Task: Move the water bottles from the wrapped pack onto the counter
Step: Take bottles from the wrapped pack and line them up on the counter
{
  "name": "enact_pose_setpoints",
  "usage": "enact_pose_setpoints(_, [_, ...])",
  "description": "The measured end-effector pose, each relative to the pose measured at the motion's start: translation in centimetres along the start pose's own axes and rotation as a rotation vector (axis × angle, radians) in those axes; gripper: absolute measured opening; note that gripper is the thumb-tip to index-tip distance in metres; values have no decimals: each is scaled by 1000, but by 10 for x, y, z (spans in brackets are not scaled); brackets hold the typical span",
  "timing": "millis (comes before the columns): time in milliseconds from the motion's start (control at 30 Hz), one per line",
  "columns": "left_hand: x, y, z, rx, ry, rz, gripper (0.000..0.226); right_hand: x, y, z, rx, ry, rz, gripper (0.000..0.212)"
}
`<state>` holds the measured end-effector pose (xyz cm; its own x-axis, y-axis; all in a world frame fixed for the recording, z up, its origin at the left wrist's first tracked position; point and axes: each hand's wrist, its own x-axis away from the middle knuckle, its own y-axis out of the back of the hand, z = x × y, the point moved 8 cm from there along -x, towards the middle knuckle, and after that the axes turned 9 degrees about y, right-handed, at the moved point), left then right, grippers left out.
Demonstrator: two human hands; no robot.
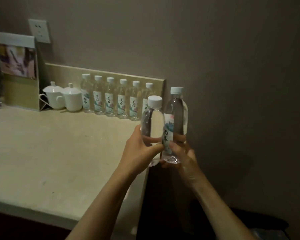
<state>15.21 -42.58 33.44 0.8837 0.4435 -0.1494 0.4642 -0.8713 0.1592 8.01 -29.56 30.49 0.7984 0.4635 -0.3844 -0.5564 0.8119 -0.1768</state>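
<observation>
Gripping one water bottle each, left hand and right hand hover at the counter's right edge, near six bottles lining its back edge.

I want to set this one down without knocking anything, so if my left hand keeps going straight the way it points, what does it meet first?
Probably the rightmost bottle in the row, at the counter's back edge. The left hand points up and away toward it, and the bottle it holds already overlaps it in view. Depth is unclear.

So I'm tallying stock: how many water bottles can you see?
8. Six stand in a row against the counter's backsplash; the left hand holds one, the right hand another. More may be out of view.
</observation>
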Motion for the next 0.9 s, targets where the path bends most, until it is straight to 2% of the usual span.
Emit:
enact_pose_setpoints(100, [-13,12,5,-1,27,-36,69,-17,-10,-5,60,47,22,59])
enact_pose_setpoints(200, [-27,27,10,4,76,-63,67,-32,-20,-13,55,17,8,74])
enact_pose_setpoints(367, [-46,52,5,-5,45,-95,74,-57,-37,-18,44,69,-7,56])
enact_pose_setpoints(567, [-54,74,-9,-131,-98,-145,74,-71,-54,-30,48,85,-38,62])
enact_pose_setpoints(733, [-66,104,-13,-241,-219,-147,68,-80,-79,-41,63,3,48,48])
enact_pose_setpoints(900, [-84,147,-1,-251,-229,-140,74,-89,-114,-60,99,-63,8,54])
